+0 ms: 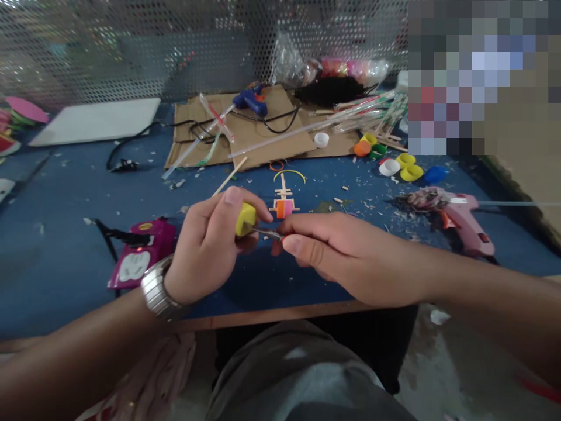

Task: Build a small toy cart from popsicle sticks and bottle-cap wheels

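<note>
My left hand [210,237] is closed around a yellow plastic cap [246,219], its thumb over the near side. A thin wooden stick [230,176] shows just beyond the knuckles; I cannot tell whether it is held or lying on the table. In my right hand [335,245] is a small metal-bladed tool [266,233] with a bit of red at the grip, mostly hidden by the fingers. Its tip points left and meets the yellow cap. Just past both hands lies a little wooden-stick model [284,204] with an orange and pink body.
A pink glue gun [467,219] rests at right, near loose bottle caps [411,172]. Cardboard [272,149] carries a blue glue gun [252,102] and clear glue sticks. A purple power socket box [140,254] sits left of my left wrist. Scraps dot the blue table [79,234].
</note>
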`<state>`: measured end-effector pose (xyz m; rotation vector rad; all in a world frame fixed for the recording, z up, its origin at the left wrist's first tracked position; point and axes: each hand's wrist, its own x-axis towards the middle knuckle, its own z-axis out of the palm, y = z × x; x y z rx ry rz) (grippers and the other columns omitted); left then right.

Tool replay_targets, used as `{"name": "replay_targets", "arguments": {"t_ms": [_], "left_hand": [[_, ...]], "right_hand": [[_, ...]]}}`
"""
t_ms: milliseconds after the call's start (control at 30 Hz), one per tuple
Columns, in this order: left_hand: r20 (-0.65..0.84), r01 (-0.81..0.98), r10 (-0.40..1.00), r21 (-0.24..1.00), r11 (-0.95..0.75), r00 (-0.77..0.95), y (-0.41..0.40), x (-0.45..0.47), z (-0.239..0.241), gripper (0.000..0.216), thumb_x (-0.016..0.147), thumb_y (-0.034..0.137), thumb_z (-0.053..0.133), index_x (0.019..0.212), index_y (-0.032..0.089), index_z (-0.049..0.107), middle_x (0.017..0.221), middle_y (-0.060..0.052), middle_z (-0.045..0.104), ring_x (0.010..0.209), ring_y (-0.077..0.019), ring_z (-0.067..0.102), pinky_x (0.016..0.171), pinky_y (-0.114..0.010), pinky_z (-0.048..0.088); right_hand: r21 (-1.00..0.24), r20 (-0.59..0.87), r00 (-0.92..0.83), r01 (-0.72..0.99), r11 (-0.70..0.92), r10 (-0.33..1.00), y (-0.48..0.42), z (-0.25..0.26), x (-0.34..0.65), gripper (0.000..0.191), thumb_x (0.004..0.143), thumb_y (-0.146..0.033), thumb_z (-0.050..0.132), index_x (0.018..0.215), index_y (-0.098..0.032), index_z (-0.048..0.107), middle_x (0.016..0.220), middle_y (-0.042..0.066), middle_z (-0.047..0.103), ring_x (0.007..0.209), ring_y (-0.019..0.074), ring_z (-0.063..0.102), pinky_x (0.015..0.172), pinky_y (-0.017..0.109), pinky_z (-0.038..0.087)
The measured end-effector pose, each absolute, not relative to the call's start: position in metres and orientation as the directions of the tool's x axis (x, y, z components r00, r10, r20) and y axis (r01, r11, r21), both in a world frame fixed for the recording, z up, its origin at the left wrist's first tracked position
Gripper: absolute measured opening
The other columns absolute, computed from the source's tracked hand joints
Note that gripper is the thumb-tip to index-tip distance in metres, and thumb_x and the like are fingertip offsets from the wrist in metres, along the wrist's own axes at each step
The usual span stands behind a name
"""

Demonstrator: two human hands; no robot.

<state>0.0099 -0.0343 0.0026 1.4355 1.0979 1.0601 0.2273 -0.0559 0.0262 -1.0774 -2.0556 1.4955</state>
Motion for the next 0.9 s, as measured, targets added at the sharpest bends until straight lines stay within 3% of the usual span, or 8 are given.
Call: {"name": "replay_targets", "arguments": {"t_ms": [67, 167, 333, 433, 533, 667, 767, 900], "left_hand": [[0.089, 0.077, 0.981, 0.992, -0.104, 0.174, -0.036, 0.011, 0.003, 0.049, 0.102, 0.063, 0.067, 0.075, 0.022, 0.076, 0.060, -0.001, 0.058, 0.047, -0.0117, 0.052, 0.041, -0.024, 0.037], [0.135, 0.081, 0.982, 0.986, -0.147, 0.132, -0.039, 0.010, 0.002, 0.053, 0.103, 0.068, 0.064, 0.078, 0.024, 0.077, 0.062, -0.001, 0.061, 0.048, -0.0108, 0.052, 0.043, -0.026, 0.037], [0.284, 0.184, 0.956, 0.938, -0.292, 0.068, -0.047, 0.008, 0.000, 0.054, 0.109, 0.068, 0.053, 0.085, 0.026, 0.077, 0.071, -0.001, 0.067, 0.053, -0.0106, 0.054, 0.047, -0.031, 0.037], [0.375, 0.244, 0.926, 0.895, -0.373, 0.038, -0.051, 0.009, -0.001, 0.054, 0.111, 0.068, 0.049, 0.089, 0.027, 0.078, 0.073, 0.001, 0.067, 0.053, -0.0097, 0.053, 0.051, -0.034, 0.037], [0.462, 0.294, 0.887, 0.845, -0.446, 0.017, -0.053, 0.008, -0.004, 0.054, 0.111, 0.069, 0.047, 0.091, 0.029, 0.078, 0.073, 0.002, 0.066, 0.056, -0.0100, 0.056, 0.055, -0.036, 0.038], [0.498, 0.330, 0.865, 0.807, -0.490, 0.066, -0.051, 0.002, -0.006, 0.052, 0.114, 0.064, 0.044, 0.097, 0.030, 0.079, 0.075, 0.001, 0.067, 0.058, -0.0113, 0.058, 0.056, -0.036, 0.040], [0.477, 0.334, 0.868, 0.802, -0.494, 0.140, -0.048, -0.002, -0.005, 0.052, 0.116, 0.060, 0.043, 0.096, 0.029, 0.079, 0.072, 0.000, 0.067, 0.055, -0.0099, 0.056, 0.054, -0.034, 0.041], [0.455, 0.318, 0.874, 0.814, -0.486, 0.171, -0.045, -0.002, -0.006, 0.051, 0.117, 0.054, 0.044, 0.094, 0.027, 0.079, 0.071, 0.001, 0.067, 0.056, -0.0092, 0.058, 0.050, -0.029, 0.042]], "right_hand": [[-0.967, -0.255, -0.643, 0.154, -0.204, 0.722, -0.061, 0.018, 0.222, 0.037, 0.117, -0.048, 0.042, 0.105, -0.020, 0.061, 0.077, -0.006, 0.051, 0.052, 0.0069, 0.043, 0.048, 0.021, 0.036], [-0.845, -0.304, -0.726, -0.093, -0.526, 0.617, -0.067, 0.008, 0.212, 0.038, 0.117, -0.053, 0.039, 0.108, -0.021, 0.058, 0.072, -0.009, 0.043, 0.041, 0.0051, 0.039, 0.036, 0.017, 0.031], [-0.656, -0.203, -0.803, -0.313, -0.687, 0.560, -0.076, 0.002, 0.202, 0.041, 0.119, -0.042, 0.029, 0.116, -0.019, 0.062, 0.066, -0.007, 0.056, 0.035, 0.0068, 0.045, 0.036, 0.017, 0.042], [-0.568, -0.175, -0.829, -0.355, -0.742, 0.531, -0.083, 0.004, 0.198, 0.043, 0.119, -0.043, 0.026, 0.127, -0.020, 0.061, 0.067, -0.005, 0.062, 0.034, 0.0068, 0.043, 0.035, 0.016, 0.038], [-0.561, -0.189, -0.831, -0.346, -0.752, 0.523, -0.087, 0.007, 0.194, 0.043, 0.118, -0.045, 0.023, 0.120, -0.021, 0.059, 0.066, -0.006, 0.059, 0.034, 0.0069, 0.041, 0.036, 0.017, 0.038], [-0.837, -0.234, -0.723, -0.191, -0.513, 0.650, -0.088, 0.012, 0.195, 0.042, 0.118, -0.049, 0.026, 0.106, -0.023, 0.055, 0.067, -0.008, 0.048, 0.040, 0.0072, 0.040, 0.039, 0.018, 0.037], [-0.988, -0.113, -0.603, 0.153, -0.025, 0.790, -0.084, 0.017, 0.199, 0.037, 0.118, -0.045, 0.032, 0.101, -0.021, 0.055, 0.073, -0.005, 0.053, 0.052, 0.0092, 0.049, 0.053, 0.022, 0.040], [-0.664, 0.027, -0.590, 0.593, 0.456, 0.807, -0.075, 0.022, 0.205, 0.029, 0.114, -0.030, 0.033, 0.106, -0.017, 0.058, 0.080, 0.004, 0.068, 0.064, 0.0171, 0.057, 0.061, 0.031, 0.033]]}}
